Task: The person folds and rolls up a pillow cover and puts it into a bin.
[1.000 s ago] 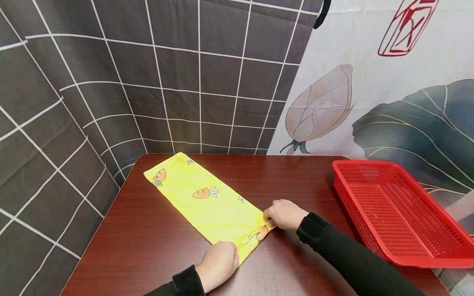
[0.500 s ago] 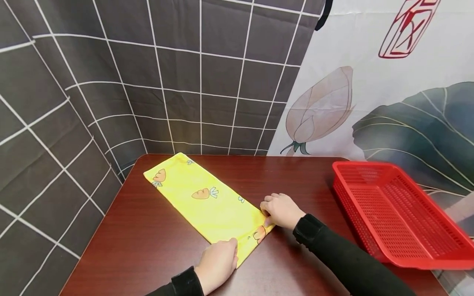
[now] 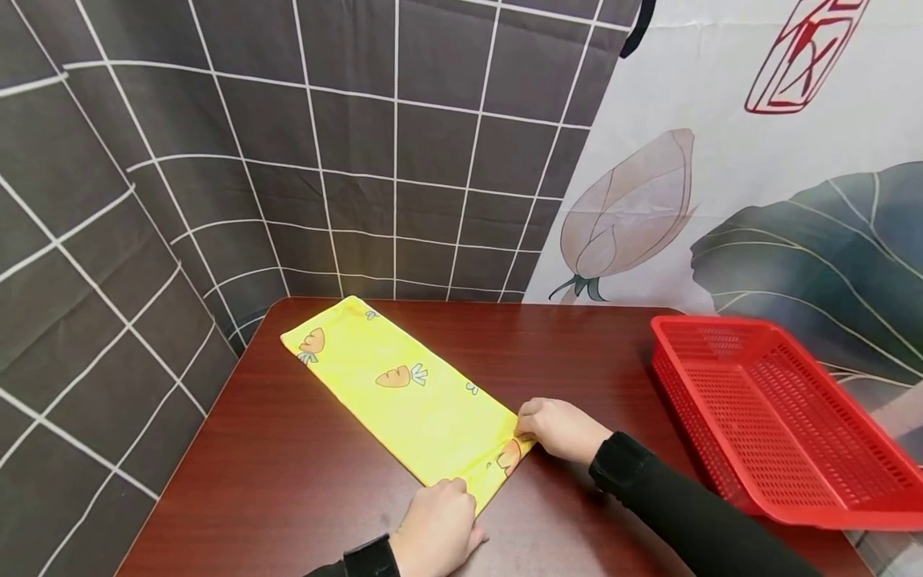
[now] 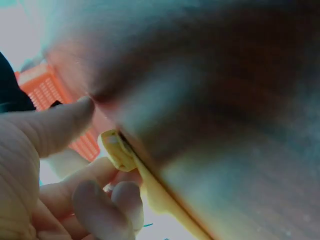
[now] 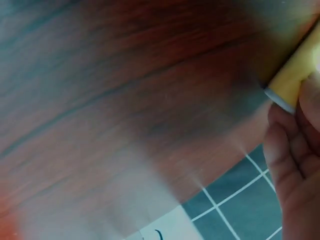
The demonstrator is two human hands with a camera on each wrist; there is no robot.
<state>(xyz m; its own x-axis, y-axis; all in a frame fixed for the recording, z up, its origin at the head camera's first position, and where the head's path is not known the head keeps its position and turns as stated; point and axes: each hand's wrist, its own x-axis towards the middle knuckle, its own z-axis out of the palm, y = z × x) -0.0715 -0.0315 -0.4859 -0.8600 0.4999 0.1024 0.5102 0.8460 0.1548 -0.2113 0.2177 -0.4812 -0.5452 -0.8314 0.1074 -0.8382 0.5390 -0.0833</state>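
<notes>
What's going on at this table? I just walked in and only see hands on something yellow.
A person in black sleeves is handling a yellow carrot-print cloth, folded into a long strip on the dark wooden table. The left hand and right hand each pinch a corner of its near end. A red plastic basket sits empty at the right.

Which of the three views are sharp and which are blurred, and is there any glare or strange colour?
Head view: sharp and evenly lit; the yellow cloth, red basket and both hands are clear, with a faint sheen on the table. Left wrist view: soft, with a bluish cast; only the left hand and the cloth edge are readable. Right wrist view: the wood is smeared, with a pale washed-out patch low down.
</notes>
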